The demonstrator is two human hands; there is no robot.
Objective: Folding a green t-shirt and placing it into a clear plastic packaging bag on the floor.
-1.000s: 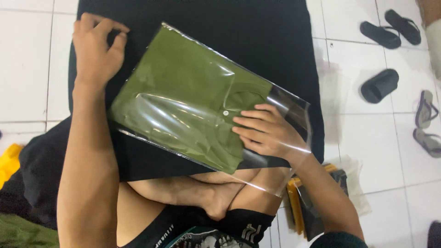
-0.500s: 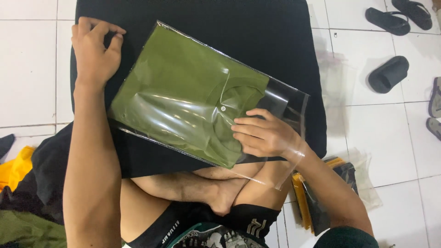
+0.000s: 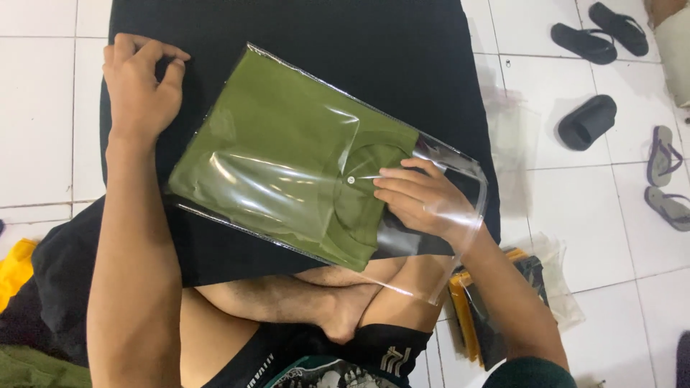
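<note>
Right hand (image 3: pixel 420 197) covers part of the folded olive-green shirt's (image 3: pixel 287 158) collar inside the clear plastic bag (image 3: pixel 460 237). Black cloth mat (image 3: pixel 359 43) cut off at far edge. Grey sandal (image 3: pixel 668 205) cut by right edge. Yellow cloth (image 3: pixel 14 266) cut by left edge.

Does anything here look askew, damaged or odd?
The clear bag with the folded green shirt lies diagonal on the black cloth. Sandals lie scattered on the tiles. No damage shows.

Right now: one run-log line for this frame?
left hand: on black cloth | right hand: inside clear bag mouth, on folded green shirt | bag flap open
</note>
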